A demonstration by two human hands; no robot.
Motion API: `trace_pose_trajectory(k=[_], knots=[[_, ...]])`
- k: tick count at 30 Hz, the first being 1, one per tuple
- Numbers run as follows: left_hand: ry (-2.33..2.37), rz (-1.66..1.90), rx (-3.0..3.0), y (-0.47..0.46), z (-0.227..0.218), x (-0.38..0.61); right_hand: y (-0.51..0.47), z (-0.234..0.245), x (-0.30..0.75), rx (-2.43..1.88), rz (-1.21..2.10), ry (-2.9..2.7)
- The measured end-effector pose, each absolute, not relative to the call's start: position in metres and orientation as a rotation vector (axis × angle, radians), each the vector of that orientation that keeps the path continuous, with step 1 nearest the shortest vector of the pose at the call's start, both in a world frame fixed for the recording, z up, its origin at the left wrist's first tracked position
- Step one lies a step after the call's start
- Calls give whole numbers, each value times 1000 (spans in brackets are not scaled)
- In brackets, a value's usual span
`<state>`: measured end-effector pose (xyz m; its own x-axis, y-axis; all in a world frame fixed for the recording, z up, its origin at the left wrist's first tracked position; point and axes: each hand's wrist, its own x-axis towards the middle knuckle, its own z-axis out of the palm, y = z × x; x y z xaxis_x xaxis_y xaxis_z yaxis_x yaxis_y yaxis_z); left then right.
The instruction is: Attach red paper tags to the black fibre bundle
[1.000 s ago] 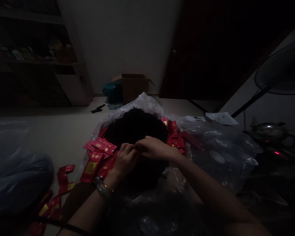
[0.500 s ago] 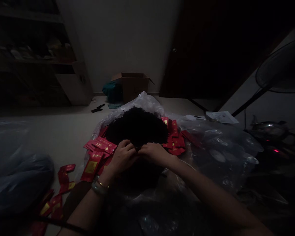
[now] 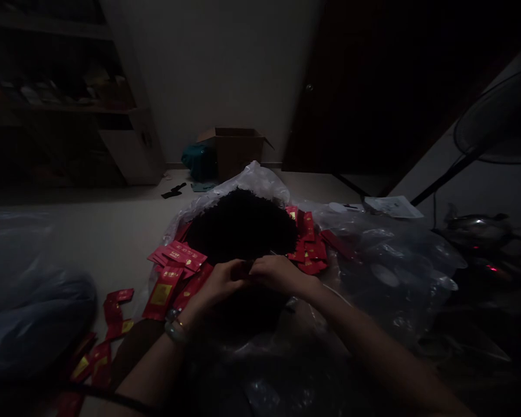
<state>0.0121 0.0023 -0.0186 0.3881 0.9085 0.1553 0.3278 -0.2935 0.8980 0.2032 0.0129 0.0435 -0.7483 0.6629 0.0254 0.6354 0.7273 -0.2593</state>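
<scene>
My left hand [image 3: 223, 279] and my right hand [image 3: 275, 271] meet over the near side of a heap of black, leaf-like bits [image 3: 243, 223]. The fingers of both are closed in a pinch. Between the fingertips is something small and dark, perhaps reddish, too dim to make out. The heap lies in a clear plastic bag [image 3: 260, 179] with its edges folded out. Red sachets with gold print [image 3: 184, 258] lie on the bag's left side, close to my left wrist. More red sachets [image 3: 310, 243] rest to the right of the heap, beyond my right hand.
Several red sachets [image 3: 113, 313] lie on the floor at left, beside a plastic-covered bundle [image 3: 39, 324]. A cardboard box [image 3: 238, 152] and a teal bag [image 3: 200, 162] stand by the wall. At right are clear plastic [image 3: 386, 255], a kettle [image 3: 477, 226] and a fan [image 3: 495, 124].
My left hand has turned and dropped slightly, its fingers now reaching toward the right hand's fingertips. The right hand has barely shifted. The heap and sachets look the same.
</scene>
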Motion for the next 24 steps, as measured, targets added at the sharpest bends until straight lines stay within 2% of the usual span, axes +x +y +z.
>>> trace_pose_trajectory(k=[10,18,24], knots=[[1109,937,1487,1,-5,17,9,43,208,-1077,639,-2472],[1127,990,1469,4,-7,17,11,41,216,-1062,906,-2207],[1124,987,1500,5,-8,15,12,47,241,-1099,859,-2151]])
